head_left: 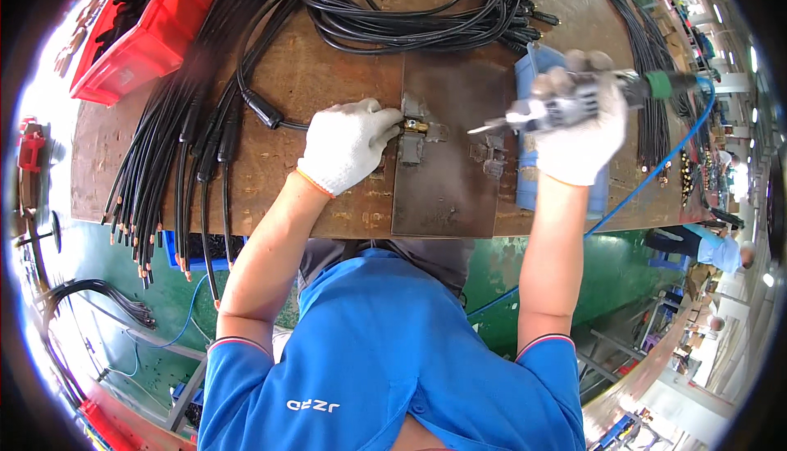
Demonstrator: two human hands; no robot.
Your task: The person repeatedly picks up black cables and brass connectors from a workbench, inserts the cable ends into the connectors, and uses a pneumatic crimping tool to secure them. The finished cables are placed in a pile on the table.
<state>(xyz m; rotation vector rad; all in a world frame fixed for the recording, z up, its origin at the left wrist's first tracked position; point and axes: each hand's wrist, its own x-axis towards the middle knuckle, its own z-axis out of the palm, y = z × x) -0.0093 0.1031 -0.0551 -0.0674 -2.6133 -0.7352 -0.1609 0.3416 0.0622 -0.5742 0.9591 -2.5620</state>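
My left hand (344, 146), in a white knit glove, is closed on the end of a black cable. A brass connector (416, 125) shows at its fingertips, lying in a small metal fixture (412, 149) on a dark metal plate (447, 201). Left of that hand, the cable runs back through a thick black sleeve (262, 111). In my gloved right hand (578, 143) is a pneumatic screwdriver (566, 108), slightly blurred. Its bit points left toward the brass connector, with a gap between them. A blue air hose (684, 133) trails from the tool's green rear fitting.
Under my right hand stands a blue plastic bin (526, 182). Coiled black cables (393, 29) lie at the table's far side. More cables (164, 148) with bare copper ends hang over the left edge. A red bin (156, 37) sits far left; another person (713, 248) is at right.
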